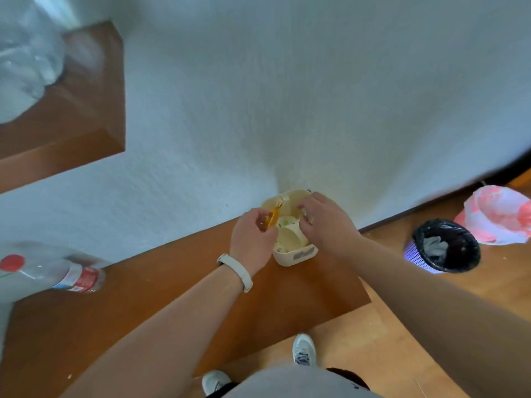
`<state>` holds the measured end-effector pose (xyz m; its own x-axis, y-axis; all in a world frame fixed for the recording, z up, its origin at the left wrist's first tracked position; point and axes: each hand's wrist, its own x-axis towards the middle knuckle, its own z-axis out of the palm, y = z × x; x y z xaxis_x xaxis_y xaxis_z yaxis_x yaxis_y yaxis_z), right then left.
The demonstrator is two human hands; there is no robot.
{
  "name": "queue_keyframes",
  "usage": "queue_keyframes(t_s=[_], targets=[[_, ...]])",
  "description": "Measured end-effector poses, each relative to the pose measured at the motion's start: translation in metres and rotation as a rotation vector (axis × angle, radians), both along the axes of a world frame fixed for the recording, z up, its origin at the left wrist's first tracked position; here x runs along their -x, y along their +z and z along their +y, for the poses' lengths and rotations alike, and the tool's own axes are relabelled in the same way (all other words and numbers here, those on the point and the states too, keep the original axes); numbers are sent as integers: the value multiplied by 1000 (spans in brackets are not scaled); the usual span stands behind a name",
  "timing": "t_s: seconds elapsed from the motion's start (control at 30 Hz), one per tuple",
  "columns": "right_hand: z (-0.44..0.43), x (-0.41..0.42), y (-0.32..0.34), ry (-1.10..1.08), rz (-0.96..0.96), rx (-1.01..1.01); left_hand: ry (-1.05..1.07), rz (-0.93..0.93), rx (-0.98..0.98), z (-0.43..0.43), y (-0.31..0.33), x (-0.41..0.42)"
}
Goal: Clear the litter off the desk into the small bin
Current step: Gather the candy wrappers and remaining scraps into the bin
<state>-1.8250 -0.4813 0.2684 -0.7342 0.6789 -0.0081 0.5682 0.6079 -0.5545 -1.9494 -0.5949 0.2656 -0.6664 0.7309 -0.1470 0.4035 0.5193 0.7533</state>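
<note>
Orange wrapper pinched by left hand over small bin; right hand grip unclear

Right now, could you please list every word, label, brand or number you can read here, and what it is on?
Nothing is legible.
Red label on the plastic bottle: print too blurred to read.
Grey patch on the front of the small bin: too small to tell if lettering.
The yellow wrapper in the left hand: no readable print.
</note>
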Motion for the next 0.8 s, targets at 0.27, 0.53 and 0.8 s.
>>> queue_keyframes(t_s=[0.27,0.53,0.8], targets=[[13,11,-6,134,33,-61,-67,210,104,14,-8,-2],[4,14,4,341,-46,-184,-53,291,13,-22,5,15],[-41,64,24,522,-156,-301,-156,589,221,-100,18,69]])
